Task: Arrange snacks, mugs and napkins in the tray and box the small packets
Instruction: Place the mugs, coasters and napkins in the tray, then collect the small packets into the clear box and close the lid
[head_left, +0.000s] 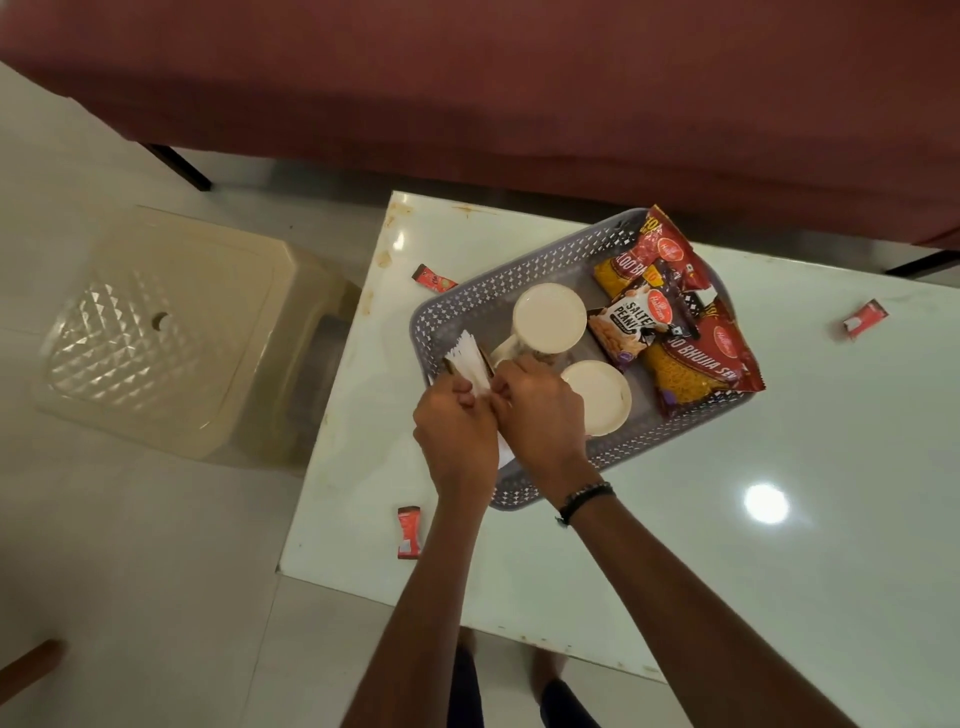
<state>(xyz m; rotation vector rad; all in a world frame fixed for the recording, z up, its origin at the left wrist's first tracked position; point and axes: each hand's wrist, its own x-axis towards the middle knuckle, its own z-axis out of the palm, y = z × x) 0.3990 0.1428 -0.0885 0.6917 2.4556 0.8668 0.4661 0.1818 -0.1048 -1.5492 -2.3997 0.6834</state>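
- White glossy counter (727, 493) stands over a pale tiled floor, with a maroon bed behind it and a beige plastic stool (161, 332) off to one side.
- On it sits a grey perforated tray (467, 306): two cream mugs (549, 317) upside down in the middle, and a salted peanuts bag (626, 325) with two aloo bhujia sev packs (696, 358) stacked at the far end.
- At the tray's near corner, the left hand (457, 431) and right hand (540, 410) both pinch a stack of white napkins (470, 364), fingers closed on it; the stack stands on edge, fanned, beside the nearer mug's handle.
- Three small red packets (865, 318) lie loose on the counter, well apart from one another; no box is in sight.
- My judgement: squaring the napkins' edges and seating them flat against the tray wall, clear of the mug handle, would keep them from splaying.
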